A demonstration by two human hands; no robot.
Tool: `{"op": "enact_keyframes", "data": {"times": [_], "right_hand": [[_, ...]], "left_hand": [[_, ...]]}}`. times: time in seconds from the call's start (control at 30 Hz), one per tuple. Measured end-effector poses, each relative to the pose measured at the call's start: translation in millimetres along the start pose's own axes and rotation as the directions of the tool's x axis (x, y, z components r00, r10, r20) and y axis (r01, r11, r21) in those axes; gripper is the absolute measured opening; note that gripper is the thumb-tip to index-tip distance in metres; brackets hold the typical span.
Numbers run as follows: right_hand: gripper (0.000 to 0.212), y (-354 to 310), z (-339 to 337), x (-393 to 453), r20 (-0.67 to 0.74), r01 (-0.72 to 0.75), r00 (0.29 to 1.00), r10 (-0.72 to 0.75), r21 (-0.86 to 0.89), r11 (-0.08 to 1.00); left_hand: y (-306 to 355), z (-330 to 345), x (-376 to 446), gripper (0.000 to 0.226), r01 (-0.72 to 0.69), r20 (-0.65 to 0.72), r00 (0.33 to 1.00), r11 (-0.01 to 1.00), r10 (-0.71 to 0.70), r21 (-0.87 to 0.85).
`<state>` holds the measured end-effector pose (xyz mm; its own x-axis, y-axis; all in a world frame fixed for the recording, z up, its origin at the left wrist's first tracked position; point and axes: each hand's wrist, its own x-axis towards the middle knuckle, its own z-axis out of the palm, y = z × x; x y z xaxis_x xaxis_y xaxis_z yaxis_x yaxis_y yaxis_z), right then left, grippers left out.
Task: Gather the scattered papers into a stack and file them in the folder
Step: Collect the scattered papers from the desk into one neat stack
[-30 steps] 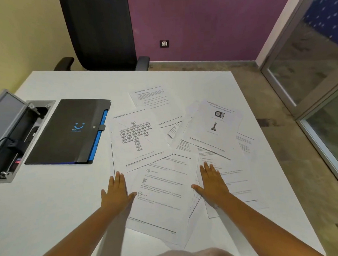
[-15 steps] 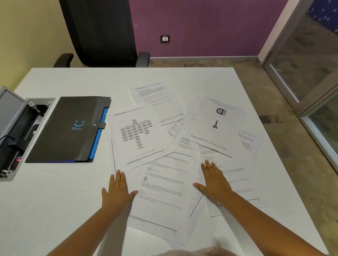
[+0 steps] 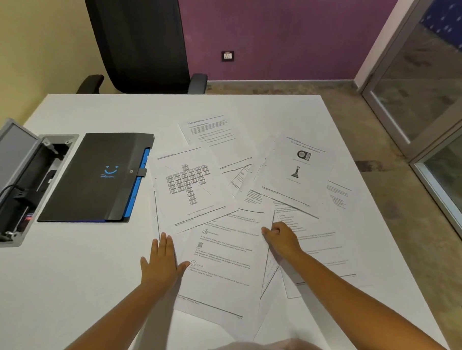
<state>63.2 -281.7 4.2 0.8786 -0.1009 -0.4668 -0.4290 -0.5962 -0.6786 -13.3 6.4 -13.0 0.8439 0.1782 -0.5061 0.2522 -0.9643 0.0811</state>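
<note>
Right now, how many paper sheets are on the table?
7 at least: far text sheet, chart sheet beside the folder, two-picture sheet, right-edge sheet, front-centre sheet, sheet under the right hand, mid-pile sliver. Overlaps may hide more.

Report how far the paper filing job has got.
Done: nothing yet. The papers lie scattered and overlapping on the white table; the black folder sits closed beside them.
In hand: the left hand rests flat at the sheets' edge, and the right hand curls its fingers on a sheet.
Left: stacking everything, opening the folder, filing.
</note>
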Motion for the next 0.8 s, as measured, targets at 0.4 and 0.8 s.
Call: {"op": "enact_keyframes", "data": {"times": [0.4,0.8], "right_hand": [[0.006,16,-4,4,-0.001,-0.18,0.975,0.221,0.576,0.797],[0.008,35,-5,6,0.163,-0.268,0.963,0.213,0.616,0.74]], "left_hand": [[21,-12,12,0.06,-0.261,-0.24,0.929,0.958,0.282,0.117],[33,-17,22,0.06,-0.224,-0.152,0.95,0.934,0.273,0.278]]}}
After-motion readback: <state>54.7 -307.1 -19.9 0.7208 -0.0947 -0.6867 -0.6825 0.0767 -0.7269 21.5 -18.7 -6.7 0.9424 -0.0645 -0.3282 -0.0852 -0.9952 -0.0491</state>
